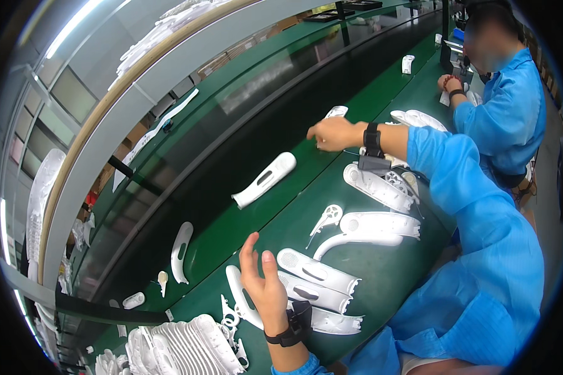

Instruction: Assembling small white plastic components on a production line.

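Observation:
Stretched out to the far side, my right hand (pixel 333 134) lies across a white plastic shell (pixel 338 112) with its fingers bent down around it. The middle of that shell is hidden under the hand. My left hand (pixel 264 282) is raised palm inward over the near part of the bench, fingers apart and nothing in them. Close beside it lie white elongated shells with speaker-hole dots and an oval slot, such as an upper shell (pixel 313 267). A narrower curved white shell (pixel 236 284) is partly behind the left hand.
A long white shell (pixel 266 180) and a slimmer one (pixel 181 252) lie on the green strip (pixel 216 244). Nearer are a round-headed white part with a wire (pixel 329 216), more shells (pixel 381 225) and a stacked row of shells (pixel 197 344). A co-worker (pixel 503 119) in blue works at far right.

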The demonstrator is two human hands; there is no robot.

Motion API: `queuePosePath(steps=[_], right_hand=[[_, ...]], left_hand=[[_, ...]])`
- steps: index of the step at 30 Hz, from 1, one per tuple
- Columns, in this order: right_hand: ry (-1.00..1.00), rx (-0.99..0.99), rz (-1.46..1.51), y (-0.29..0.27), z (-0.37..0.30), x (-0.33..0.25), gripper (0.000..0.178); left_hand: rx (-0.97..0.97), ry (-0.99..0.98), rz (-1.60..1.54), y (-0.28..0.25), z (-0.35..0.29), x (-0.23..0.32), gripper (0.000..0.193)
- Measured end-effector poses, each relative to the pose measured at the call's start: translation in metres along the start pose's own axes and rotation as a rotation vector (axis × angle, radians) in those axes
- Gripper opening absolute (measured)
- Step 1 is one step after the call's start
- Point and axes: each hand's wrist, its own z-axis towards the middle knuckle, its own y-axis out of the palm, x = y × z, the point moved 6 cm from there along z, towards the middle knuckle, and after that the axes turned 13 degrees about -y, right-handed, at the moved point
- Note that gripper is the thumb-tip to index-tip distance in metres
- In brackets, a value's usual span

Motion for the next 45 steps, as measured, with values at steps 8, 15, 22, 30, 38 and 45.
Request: queuePosePath(steps=[8, 15, 22, 30, 38, 45], right_hand=[[-0.149, -0.071, -0.469, 0.02, -0.017, 0.065, 0.047], [-0.672, 0.363, -0.555, -0.009, -0.052, -0.076, 0.033], [-1.029, 0.553, -0.443, -0.031, -0.112, -0.201, 0.03], [-1.305, 0.492, -0.375, -0.011, -0.146, -0.262, 0.037], [-1.088, 0.477, -0.075, -0.06, -0.159, -0.202, 0.024], [-0.108, 0.427, 0.189, -0.084, -0.176, -0.009, 0.015]], left_hand=[[-0.117, -0.068, -0.041, 0.014, 0.003, -0.004, 0.033], [-0.129, -0.132, -0.122, 0.014, 0.002, -0.016, 0.033], [-0.266, -0.22, -0.336, 0.03, 0.003, -0.02, 0.046], [-0.397, -0.402, -0.736, 0.048, -0.009, -0.031, 0.048], [-0.371, -0.473, -0.735, 0.039, -0.011, -0.042, 0.049], [-0.252, -0.371, -0.554, 0.04, -0.016, -0.013, 0.038]])
